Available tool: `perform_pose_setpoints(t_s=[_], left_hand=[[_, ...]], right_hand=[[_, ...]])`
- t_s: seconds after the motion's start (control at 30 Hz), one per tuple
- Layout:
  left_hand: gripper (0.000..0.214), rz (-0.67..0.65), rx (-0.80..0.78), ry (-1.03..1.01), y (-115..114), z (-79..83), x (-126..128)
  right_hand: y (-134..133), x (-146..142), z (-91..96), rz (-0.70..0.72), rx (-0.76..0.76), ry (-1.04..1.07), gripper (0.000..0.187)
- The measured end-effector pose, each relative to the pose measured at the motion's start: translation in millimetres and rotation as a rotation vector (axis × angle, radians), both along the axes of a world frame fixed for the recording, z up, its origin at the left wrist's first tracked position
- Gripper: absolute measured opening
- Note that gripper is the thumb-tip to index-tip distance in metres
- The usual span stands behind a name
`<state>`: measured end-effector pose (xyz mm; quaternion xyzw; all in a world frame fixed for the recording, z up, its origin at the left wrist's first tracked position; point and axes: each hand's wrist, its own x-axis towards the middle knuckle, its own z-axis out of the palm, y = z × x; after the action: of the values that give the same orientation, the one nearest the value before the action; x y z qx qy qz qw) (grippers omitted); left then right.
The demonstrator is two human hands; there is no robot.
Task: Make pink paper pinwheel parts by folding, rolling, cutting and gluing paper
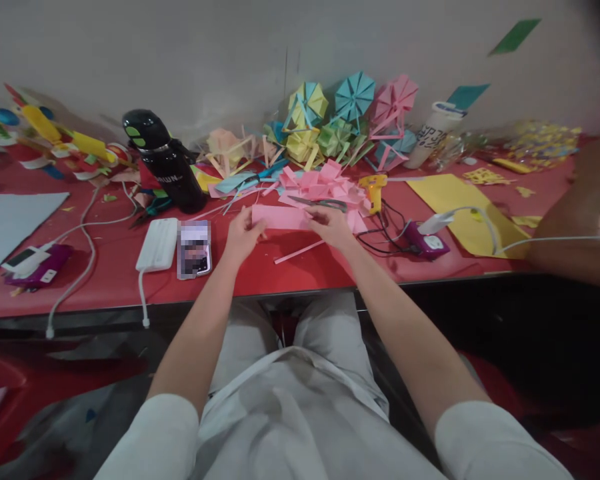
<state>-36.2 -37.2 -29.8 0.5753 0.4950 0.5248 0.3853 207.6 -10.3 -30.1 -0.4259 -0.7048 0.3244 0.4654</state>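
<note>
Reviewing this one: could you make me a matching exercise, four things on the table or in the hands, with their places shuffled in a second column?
Things:
1. Wide pink paper
2. Phone
3. Black bottle
4. Yellow glue gun

Places:
A. Lying just right of the white device
B. At the right end of the pink paper heap
C. Held between the left hand and the right hand
D. Behind the white device, nearer the wall

Pairs: 1-C, 2-A, 3-D, 4-B

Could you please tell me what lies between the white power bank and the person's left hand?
In the head view, a phone lies screen-up between the power bank and the left hand.
</note>
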Motion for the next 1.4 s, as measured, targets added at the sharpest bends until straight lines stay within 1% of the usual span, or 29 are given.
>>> perform_pose_setpoints(t_s=[0.03,0.07,0.17,0.23,0.33,0.43,0.57,0.67,0.73,0.83,0.93,1.07,1.23,1.33,1.4], left_hand=[[0.031,0.004,0.024,0.031,5,3.0,0],[0.026,0.020,0.049,0.044,9,5.5,0],[0.025,0.038,0.077,-0.005,20,8.8,2],[0.024,-0.012,0.028,-0.072,24,8.0,2],[0.034,-0.137,-0.076,-0.151,28,6.2,1],[0.039,-0.198,-0.102,-0.181,31,7.6,0],[0.043,-0.175,-0.050,-0.072,36,11.2,1],[0.035,-0.108,0.002,-0.003,40,9.5,1],[0.029,-0.073,0.012,-0.007,40,6.3,1],[0.027,-0.082,-0.036,-0.055,36,1.6,0],[0.025,-0.094,-0.083,-0.052,33,0.0,2],[0.019,-0.096,-0.028,0.021,30,2.6,7],[0.015,-0.131,-0.002,0.088,28,6.4,12],[0.012,-0.132,0.014,0.103,26,8.9,12],[0.012,-0.159,0.027,0.110,25,11.1,13]], right_hand=[[2,1,-1.2,0.011,-0.031,0.037,0.034],[4,1,-1.9,0.029,-0.067,0.071,0.037],[11,3,-0.9,0.080,-0.165,0.162,0.043],[15,5,1.2,0.094,-0.205,0.215,0.044],[18,11,2.4,0.106,-0.262,0.253,0.044],[21,17,-0.9,0.094,-0.280,0.271,0.042],[24,18,-7.2,0.059,-0.288,0.302,0.038],[25,14,-9.4,0.067,-0.358,0.362,0.038],[24,12,-9.9,0.066,-0.391,0.399,0.037],[22,10,-10.8,0.030,-0.380,0.417,0.033],[20,11,-12.4,0.016,-0.320,0.359,0.031],[17,11,-12.9,0.002,-0.221,0.268,0.031],[12,7,-8.5,-0.057,-0.198,0.254,0.036],[11,5,-5.5,-0.039,-0.165,0.206,0.036],[12,5,-4.9,-0.008,-0.163,0.169,0.036]])
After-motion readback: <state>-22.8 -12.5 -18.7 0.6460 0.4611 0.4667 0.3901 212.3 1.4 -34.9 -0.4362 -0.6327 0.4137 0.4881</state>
